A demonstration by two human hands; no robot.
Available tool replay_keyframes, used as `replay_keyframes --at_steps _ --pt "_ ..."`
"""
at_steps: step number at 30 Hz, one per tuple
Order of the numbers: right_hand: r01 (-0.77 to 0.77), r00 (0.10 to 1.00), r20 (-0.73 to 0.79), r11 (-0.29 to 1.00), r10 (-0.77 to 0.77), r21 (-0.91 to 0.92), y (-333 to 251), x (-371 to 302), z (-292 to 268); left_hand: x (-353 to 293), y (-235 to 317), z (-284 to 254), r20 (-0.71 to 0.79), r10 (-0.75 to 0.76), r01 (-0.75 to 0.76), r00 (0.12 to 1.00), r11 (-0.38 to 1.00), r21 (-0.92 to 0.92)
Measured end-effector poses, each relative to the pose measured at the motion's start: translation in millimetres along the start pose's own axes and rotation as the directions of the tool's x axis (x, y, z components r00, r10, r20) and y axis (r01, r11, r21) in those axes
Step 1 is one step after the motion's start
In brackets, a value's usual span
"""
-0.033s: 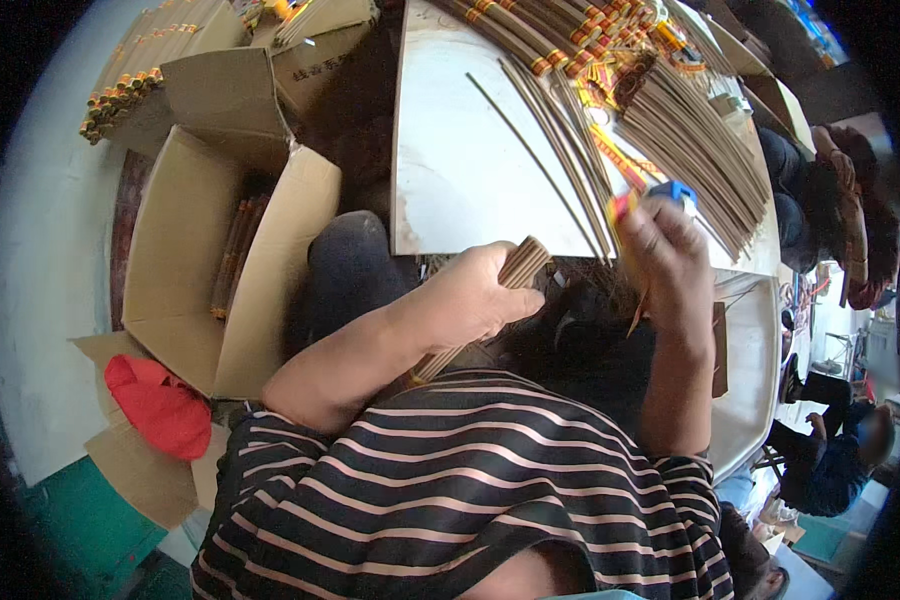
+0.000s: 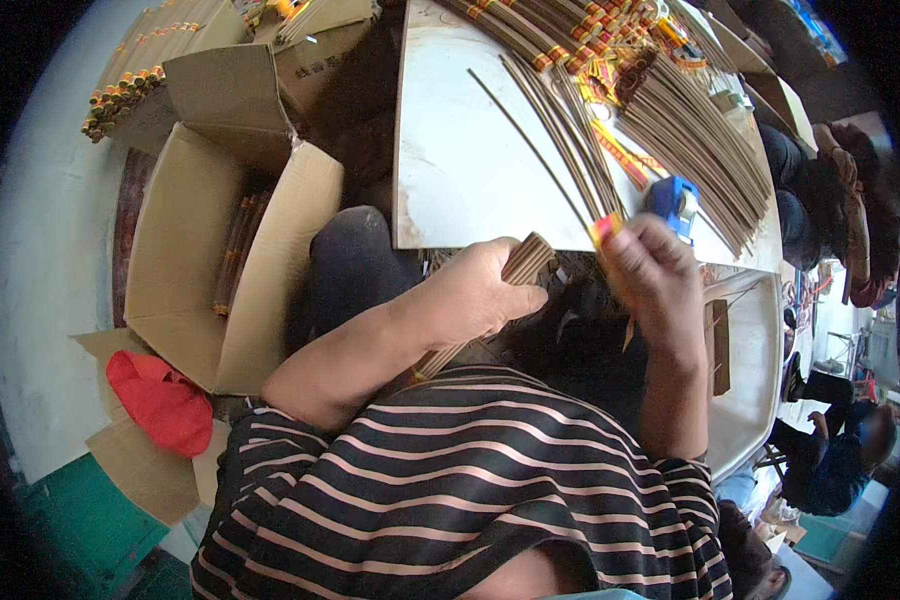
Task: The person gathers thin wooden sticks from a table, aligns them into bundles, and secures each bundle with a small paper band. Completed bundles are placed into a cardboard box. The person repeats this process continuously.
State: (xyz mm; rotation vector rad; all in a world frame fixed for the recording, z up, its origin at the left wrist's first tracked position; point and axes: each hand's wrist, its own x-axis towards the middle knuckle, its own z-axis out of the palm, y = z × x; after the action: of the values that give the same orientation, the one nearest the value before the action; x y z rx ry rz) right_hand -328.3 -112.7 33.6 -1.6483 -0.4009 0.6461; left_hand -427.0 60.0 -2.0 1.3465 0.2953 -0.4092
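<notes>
Head view: left hand (image 2: 475,295) grips stick bundle (image 2: 525,262); right hand (image 2: 650,275) pinches label (image 2: 604,230).

You are in a small packing workshop for incense-like sticks. The white surface (image 2: 460,150) before you is spread with long brown sticks (image 2: 700,120) and banded bundles (image 2: 560,30), with a blue tape dispenser (image 2: 675,200) among them. To your left an open cardboard box (image 2: 185,260) holds more bundles, with further bundles (image 2: 135,85) stacked beyond it. Another person (image 2: 840,445) sits working at the far right.
</notes>
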Motion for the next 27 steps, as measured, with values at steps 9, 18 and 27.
replay_keyframes --at_steps 9,18,27 --pt "0.095 0.995 0.026 0.981 -0.092 -0.171 6 -49 27 -20 0 34 -0.014 0.129 -0.128 0.992 0.989 0.073" --pt "0.110 0.994 0.007 0.974 -0.111 -0.199 -2 -68 21 -35 7 51 -0.029 0.119 -0.114 0.993 0.986 0.124" --pt "0.155 0.988 0.026 0.942 -0.155 -0.296 -10 -72 17 -42 8 48 0.096 0.129 -0.135 0.987 0.989 0.056"
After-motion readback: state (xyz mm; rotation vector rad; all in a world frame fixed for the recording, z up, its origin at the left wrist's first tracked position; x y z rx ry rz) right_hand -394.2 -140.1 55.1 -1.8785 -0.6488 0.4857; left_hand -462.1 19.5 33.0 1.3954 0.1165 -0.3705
